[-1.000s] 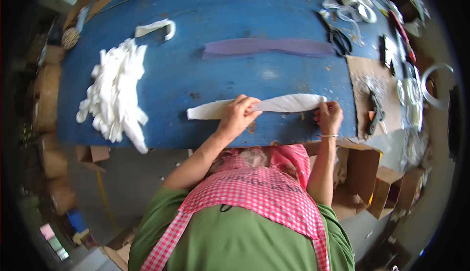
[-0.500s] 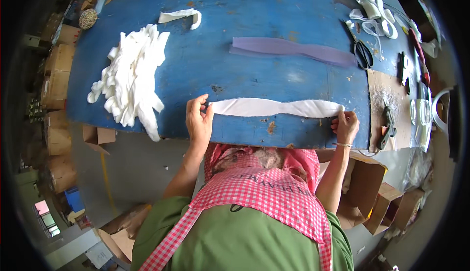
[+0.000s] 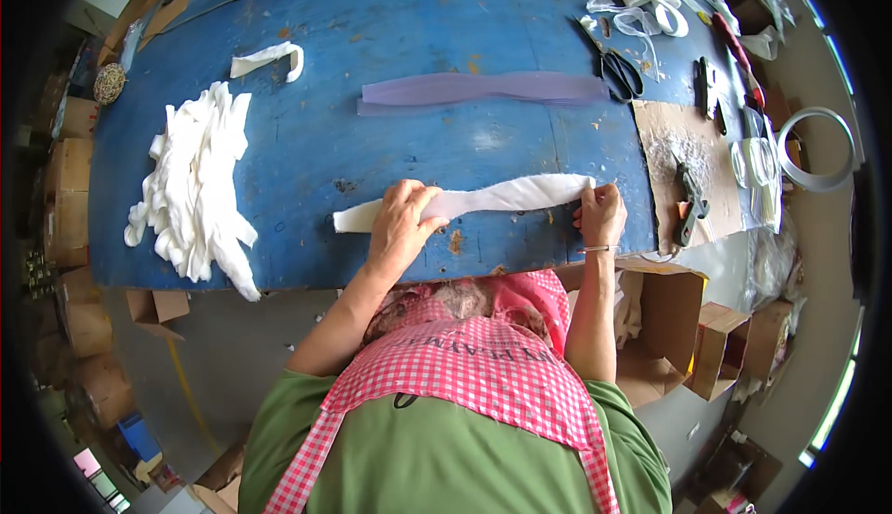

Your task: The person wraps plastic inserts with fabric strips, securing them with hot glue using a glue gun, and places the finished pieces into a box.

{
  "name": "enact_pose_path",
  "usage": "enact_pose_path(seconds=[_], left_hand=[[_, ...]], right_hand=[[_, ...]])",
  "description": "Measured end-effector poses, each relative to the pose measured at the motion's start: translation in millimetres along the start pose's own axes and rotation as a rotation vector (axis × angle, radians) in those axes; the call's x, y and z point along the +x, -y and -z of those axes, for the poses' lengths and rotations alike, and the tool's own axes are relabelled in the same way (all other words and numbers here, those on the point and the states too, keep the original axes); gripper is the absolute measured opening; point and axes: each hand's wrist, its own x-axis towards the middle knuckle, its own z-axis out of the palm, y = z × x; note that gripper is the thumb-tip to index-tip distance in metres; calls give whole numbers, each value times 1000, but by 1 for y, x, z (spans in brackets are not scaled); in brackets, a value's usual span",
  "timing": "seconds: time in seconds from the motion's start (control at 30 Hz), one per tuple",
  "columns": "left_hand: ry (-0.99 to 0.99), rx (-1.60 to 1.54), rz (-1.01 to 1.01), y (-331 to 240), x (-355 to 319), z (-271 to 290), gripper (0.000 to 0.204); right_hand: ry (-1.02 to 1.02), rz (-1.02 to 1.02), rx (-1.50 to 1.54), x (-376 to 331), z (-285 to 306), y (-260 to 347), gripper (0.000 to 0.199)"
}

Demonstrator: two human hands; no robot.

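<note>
Table: blue top (image 3: 307,151), worn and chipped, filling the upper half of the frame.
White strip (image 3: 502,198): laid flat along the near edge of the table, centre frame, running from lower left to upper right.
Left hand (image 3: 401,221): pressed palm-down on the strip near its left part, fingers together; a short tail of strip is left showing beyond it.
Right hand (image 3: 602,214): closed on the strip's right end, which is pinched between thumb and fingers.
White pile (image 3: 195,189): loose strips heaped at left of frame, well apart from the hands.
Purple strip (image 3: 483,89): laid flat, upper centre, untouched.
Scissors (image 3: 619,72): upper right, just beside the purple strip's end.
Cardboard sheet (image 3: 674,138): right of frame, with a dark hand tool (image 3: 689,203) lying on it.
Risk: the strip is judged likely to twist or wrinkle if tension is uneven between the hands; being close to the table edge, it could slide off if the pinch slackens.
</note>
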Motion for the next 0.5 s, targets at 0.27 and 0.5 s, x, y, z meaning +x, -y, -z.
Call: enact_pose_path(seconds=[0.27,0.5], left_hand=[[-40,-46,-10,0,-1,0,42],[-47,-67,-1,0,-2,-3,43]], right_hand=[[-387,202,-70,-3,10,-12,11],[430,1058,-59,-92,-49,44,48]])
